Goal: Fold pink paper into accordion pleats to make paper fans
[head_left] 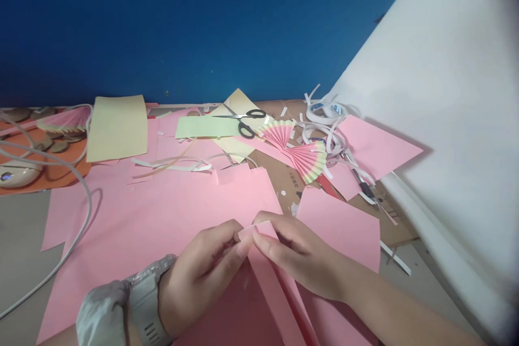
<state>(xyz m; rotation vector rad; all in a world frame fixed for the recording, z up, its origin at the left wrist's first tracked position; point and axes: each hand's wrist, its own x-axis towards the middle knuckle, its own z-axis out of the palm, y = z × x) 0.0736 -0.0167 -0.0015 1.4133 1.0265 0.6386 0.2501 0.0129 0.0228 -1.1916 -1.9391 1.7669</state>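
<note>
My left hand (211, 259) and my right hand (298, 254) meet at the near middle of the table. Both pinch the far end of a folded strip of pink paper (270, 286), thumbs on top and close together. From there the strip runs toward me and out of the bottom of the view. Its near end is cut off by the frame. Beneath the hands lie large pink sheets (162, 216), and another pink sheet (344, 227) is at the right. The fingers under the strip are partly hidden.
Beyond the hands are a pleated pink paper fan (306, 159), black-handled scissors (247, 124), a green strip (198, 127) and a yellow sheet (117, 130). White tape curls (324, 113) and a pen (363, 186) lie right. A white mouse (18, 174) and cable (85, 216) are left.
</note>
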